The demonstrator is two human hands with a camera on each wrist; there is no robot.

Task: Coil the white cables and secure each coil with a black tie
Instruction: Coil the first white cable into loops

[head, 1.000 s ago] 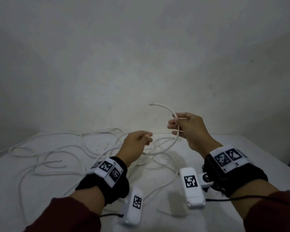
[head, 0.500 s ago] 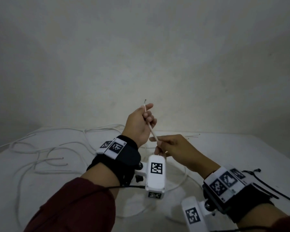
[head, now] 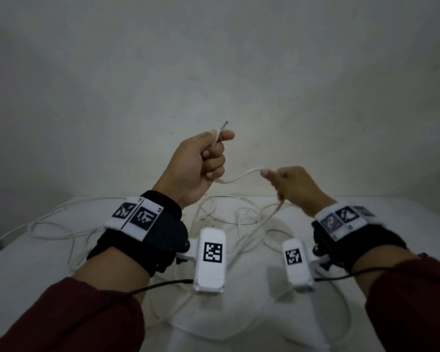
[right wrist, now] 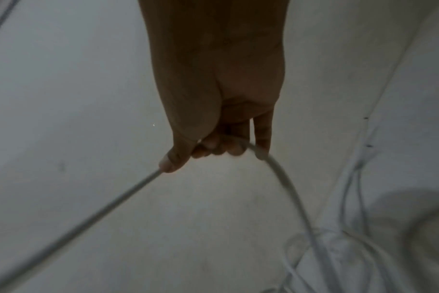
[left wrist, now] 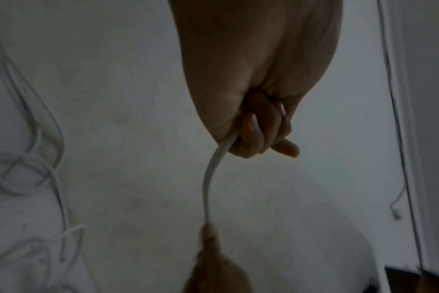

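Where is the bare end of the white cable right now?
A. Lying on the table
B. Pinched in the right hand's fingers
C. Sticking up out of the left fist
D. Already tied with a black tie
C: the white cable end pokes up above the left hand, which grips it in a fist.

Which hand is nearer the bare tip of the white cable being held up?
Left. The left hand grips the cable just below its tip, which pokes out above the fist. The right hand pinches the same cable further along, lower and to the right.
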